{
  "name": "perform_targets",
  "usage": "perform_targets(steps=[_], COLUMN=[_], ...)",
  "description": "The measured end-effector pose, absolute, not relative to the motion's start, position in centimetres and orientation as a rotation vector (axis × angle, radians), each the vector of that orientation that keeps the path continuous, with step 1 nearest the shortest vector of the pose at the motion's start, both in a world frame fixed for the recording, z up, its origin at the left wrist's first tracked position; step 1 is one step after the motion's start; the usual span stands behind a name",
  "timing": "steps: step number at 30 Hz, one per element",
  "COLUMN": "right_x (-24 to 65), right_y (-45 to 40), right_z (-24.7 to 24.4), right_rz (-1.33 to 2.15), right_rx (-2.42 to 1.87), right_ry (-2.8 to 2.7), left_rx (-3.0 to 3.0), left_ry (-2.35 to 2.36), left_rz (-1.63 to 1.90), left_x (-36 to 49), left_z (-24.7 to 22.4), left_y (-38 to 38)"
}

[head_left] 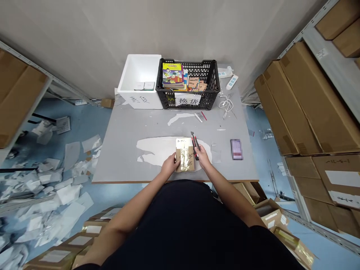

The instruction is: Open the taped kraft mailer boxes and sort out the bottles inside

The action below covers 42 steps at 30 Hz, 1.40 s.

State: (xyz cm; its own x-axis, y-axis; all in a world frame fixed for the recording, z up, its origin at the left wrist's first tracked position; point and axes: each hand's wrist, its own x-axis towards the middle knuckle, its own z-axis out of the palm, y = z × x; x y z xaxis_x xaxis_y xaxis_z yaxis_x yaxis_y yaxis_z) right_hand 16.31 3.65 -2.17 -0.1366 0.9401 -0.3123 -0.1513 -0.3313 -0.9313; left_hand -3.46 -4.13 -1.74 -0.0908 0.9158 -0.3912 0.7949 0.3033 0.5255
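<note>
A small brown cardboard package (185, 155) with a pale upper part, shiny clear tape and handwriting lies on the table in front of me. My left hand (170, 165) grips its left edge, thumb on top. In my right hand (203, 155) is a red and black utility knife (194, 144), its tip pointing away from me along the package's right edge. My right fingers are wrapped round the knife's handle, close beside the package. Beneath the package spreads a worn white patch (157, 146) on the grey tabletop (120, 131).
At the back stand a white foam box (140, 99) and a black crate (208, 99) holding books. Power strips (232, 82), a white cable (226, 105) and a phone (236, 149) lie to the right. Boxes on shelves (317, 101) flank the table; scrap paper (64, 187) litters the left floor.
</note>
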Motion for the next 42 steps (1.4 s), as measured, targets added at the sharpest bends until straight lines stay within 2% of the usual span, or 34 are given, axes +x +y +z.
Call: perform_targets(steps=[3, 7, 14, 24, 32, 36, 42], right_x=[16.2, 18.1, 18.7, 19.0, 20.1, 21.9, 24.6], right_y=[4.5, 1.3, -6.2, -0.8, 3.6, 1.8, -2.2], right_z=[-2.1, -2.2, -2.8, -2.8, -2.6, -3.0, -3.3], right_rz=[1.652, 1.66, 1.732, 1.434, 1.573, 1.517, 1.585], right_rx=[-1.252, -1.382, -1.451, -1.437, -1.317, -1.467, -1.589], right_ry=[-0.936, -0.742, -0.469, -0.693, -0.798, -0.863, -0.966], left_rx=[1.47, 1.732, 1.958, 1.854, 1.901, 2.243, 2.398], left_ry=[1.972, 1.909, 1.584, 1.991, 2.066, 1.801, 1.358], left_rz=[0.316, 0.433, 0.168, -0.015, -0.106, 0.021, -0.146], left_x=[-4.1, -6.5, -7.4, -7.4, -5.8, -5.1, -3.6], left_z=[-1.7, -1.0, -1.1, -0.7, 0.4, 0.9, -0.6], left_y=[-4.3, -0.7, 5.1, -2.0, -6.0, -3.4, 0.7])
